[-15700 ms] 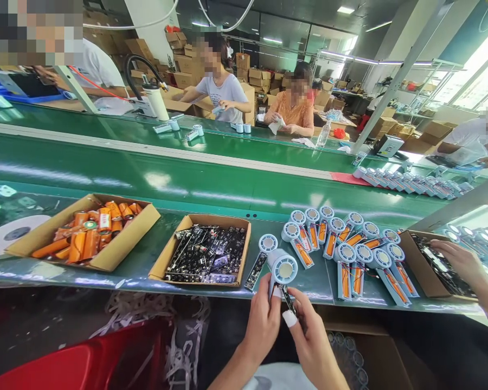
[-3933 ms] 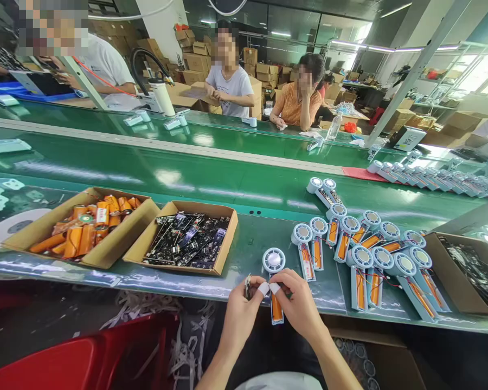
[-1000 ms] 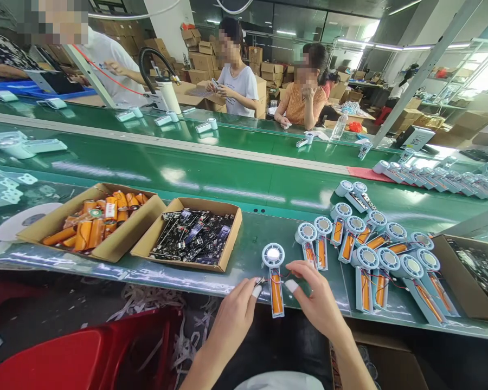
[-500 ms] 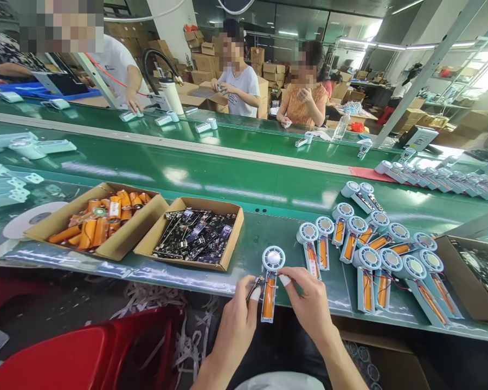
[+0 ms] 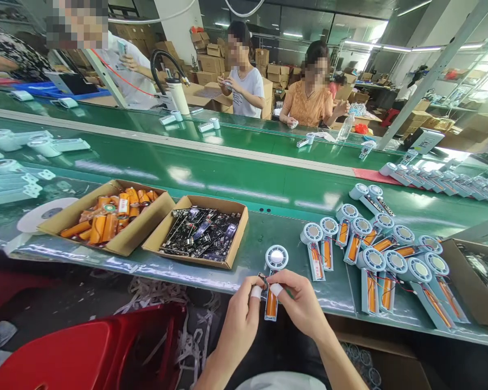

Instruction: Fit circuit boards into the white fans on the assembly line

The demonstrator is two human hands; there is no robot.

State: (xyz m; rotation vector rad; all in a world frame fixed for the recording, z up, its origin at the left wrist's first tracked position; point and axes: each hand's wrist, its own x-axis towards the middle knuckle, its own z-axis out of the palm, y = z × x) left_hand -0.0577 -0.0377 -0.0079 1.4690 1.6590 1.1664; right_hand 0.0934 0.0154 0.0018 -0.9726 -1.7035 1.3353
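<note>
A light blue fan unit (image 5: 276, 258) with a round head and an orange battery (image 5: 271, 304) in its handle lies at the table's front edge. My left hand (image 5: 244, 311) pinches a small dark circuit board (image 5: 262, 277) just left of the handle. Over the handle, the fingers of my right hand (image 5: 301, 300) are pinched close to the board; what they grip is too small to make out. Both hands have white coverings on fingertips. Several similar fan units (image 5: 372, 260) with orange batteries and wires lie to the right.
Left of the hands stand a carton of orange batteries (image 5: 126, 244) and a carton of circuit boards (image 5: 236, 244). Another carton (image 5: 455, 271) is at the right edge. A green conveyor (image 5: 244, 179) runs behind. People work across it. A red stool (image 5: 85, 346) stands lower left.
My right hand has moved left over the handle, and its fingertips now meet those of my left hand at the board. The view has shifted slightly.
</note>
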